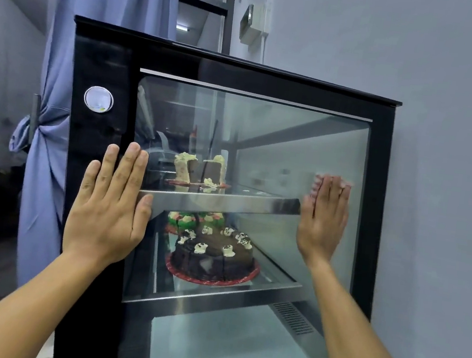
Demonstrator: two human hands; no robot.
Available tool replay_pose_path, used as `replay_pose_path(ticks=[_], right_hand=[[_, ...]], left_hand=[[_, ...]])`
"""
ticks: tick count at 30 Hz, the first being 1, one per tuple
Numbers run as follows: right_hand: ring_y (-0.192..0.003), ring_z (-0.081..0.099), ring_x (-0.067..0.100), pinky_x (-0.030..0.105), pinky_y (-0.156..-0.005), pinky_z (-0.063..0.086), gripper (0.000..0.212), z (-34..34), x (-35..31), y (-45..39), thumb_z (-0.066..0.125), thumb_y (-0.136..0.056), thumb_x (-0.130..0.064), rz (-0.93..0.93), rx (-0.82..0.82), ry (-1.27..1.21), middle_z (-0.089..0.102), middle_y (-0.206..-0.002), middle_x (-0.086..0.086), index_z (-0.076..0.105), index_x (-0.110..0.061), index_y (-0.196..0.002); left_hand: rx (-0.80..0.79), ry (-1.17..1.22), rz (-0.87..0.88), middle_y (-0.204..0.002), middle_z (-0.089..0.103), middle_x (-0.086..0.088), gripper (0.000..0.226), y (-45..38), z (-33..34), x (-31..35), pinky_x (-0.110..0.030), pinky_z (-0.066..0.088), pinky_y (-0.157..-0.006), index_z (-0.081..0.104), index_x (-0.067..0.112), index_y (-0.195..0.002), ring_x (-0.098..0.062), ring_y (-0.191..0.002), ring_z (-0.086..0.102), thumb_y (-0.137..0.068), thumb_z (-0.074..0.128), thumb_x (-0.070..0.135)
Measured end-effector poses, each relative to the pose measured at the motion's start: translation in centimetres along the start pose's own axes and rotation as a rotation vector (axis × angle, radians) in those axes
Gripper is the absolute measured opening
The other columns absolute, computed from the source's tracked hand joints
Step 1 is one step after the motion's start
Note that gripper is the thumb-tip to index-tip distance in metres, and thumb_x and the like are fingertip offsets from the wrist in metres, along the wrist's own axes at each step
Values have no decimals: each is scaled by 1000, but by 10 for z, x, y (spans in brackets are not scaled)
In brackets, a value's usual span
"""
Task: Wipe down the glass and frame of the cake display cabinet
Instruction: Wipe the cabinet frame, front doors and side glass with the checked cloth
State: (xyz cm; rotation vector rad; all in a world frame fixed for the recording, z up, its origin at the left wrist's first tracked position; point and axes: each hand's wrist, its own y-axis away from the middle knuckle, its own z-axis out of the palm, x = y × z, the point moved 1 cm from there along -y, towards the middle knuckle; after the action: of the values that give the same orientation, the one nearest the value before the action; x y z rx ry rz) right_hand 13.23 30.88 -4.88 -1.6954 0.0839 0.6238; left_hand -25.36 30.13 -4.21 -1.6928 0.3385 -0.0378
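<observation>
A: What fills the view?

B: A grey wall (451,87) on the right, a blue curtain (55,125) tied back on the far left, and between them the black-framed cake display cabinet (107,50), standing against the wall.

A: And its glass?

B: The big front pane (264,140) takes up most of the cabinet's face. Behind it sit two metal shelves (220,199). On the upper one are cut pieces of a pale-frosted cake (197,167); on the lower one a chocolate cake (214,254) on a red board, with a green-and-red decorated cake (193,218) behind it.

A: Where are the person's hands?

B: Both are pressed flat on the cabinet front. The left hand (108,204) lies with fingers straight and together on the left edge, over the black frame and the rim of the pane, holding nothing. The right hand (324,220) is flat against the glass near the right edge, fingers straight, also holding nothing.

A: Anything smaller?

B: A round silver-rimmed dial (98,99) on the frame, above the left hand.
</observation>
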Motion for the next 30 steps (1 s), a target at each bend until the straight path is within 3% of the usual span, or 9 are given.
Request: replay_pose_path(ticks=[3,5,7,14,17,20,22,27,30], right_hand=[[-162,1,22,42,-131,3,65,3,42,46,18,-107,-50,328,83,-11,6,-175,-3,13,-24,-166],[-162,-3,26,50,-130,4,64,-4,59,49,14,-107,-50,688,144,-55,2,-175,-1,6,-25,-166],[-161,-7,28,49,-130,0,64,-1,42,42,14,-108,-47,806,157,-76,-1,-175,1,3,-24,-166],[-161,8,33,52,-130,5,68,58,-121,137,37,-104,-39,-463,-100,110,14,-174,11,22,-13,-165],[-159,21,29,54,-124,24,67,77,-124,224,54,-96,-44,-796,-181,149,31,-169,3,43,-23,-158],[-158,26,23,50,-124,28,63,68,-105,225,53,-98,-44,-1110,-262,193,33,-168,-4,43,-30,-158],[-159,22,23,51,-126,24,59,59,-100,180,43,-104,-41,-1101,-233,201,28,-170,-3,35,-31,-161],[-160,13,35,59,-127,20,62,62,-161,103,34,-107,-33,-301,46,107,18,-172,12,22,-15,-165],[-161,8,33,55,-129,10,65,85,-202,144,42,-106,-36,-636,-41,106,16,-173,11,25,-14,-165]], left_hand=[[-8,-3,13,-174,5,-8,71,0,-1,-1,-52,8,-130,13,7,-165,-31,-161,5,-103,30,38],[-9,-8,15,-174,5,-8,71,0,-1,-1,-51,7,-130,13,7,-165,-31,-161,4,-103,30,38],[-9,-11,12,-174,6,-8,71,1,-1,0,-51,8,-130,13,8,-165,-31,-161,5,-104,30,38],[-5,-9,29,-174,8,-8,69,0,-1,-1,-50,9,-130,14,8,-165,-29,-161,5,-104,30,36],[-26,21,51,-174,8,-6,68,-2,-5,-3,-48,9,-130,15,9,-165,-28,-161,5,-104,32,34],[-69,-25,216,-173,12,-8,68,-7,-16,-24,-47,12,-130,18,9,-164,-30,-160,9,-104,35,36],[-114,-112,412,-173,15,-10,69,-23,-26,-47,-48,17,-128,19,10,-164,-31,-159,14,-105,33,42],[-219,-188,700,-174,6,-7,64,-74,-42,-87,-48,13,-130,12,23,-166,-27,-161,4,-109,22,48],[-205,-180,724,-174,5,-3,61,-78,-43,-91,-47,9,-130,11,24,-166,-25,-161,3,-110,19,45]])
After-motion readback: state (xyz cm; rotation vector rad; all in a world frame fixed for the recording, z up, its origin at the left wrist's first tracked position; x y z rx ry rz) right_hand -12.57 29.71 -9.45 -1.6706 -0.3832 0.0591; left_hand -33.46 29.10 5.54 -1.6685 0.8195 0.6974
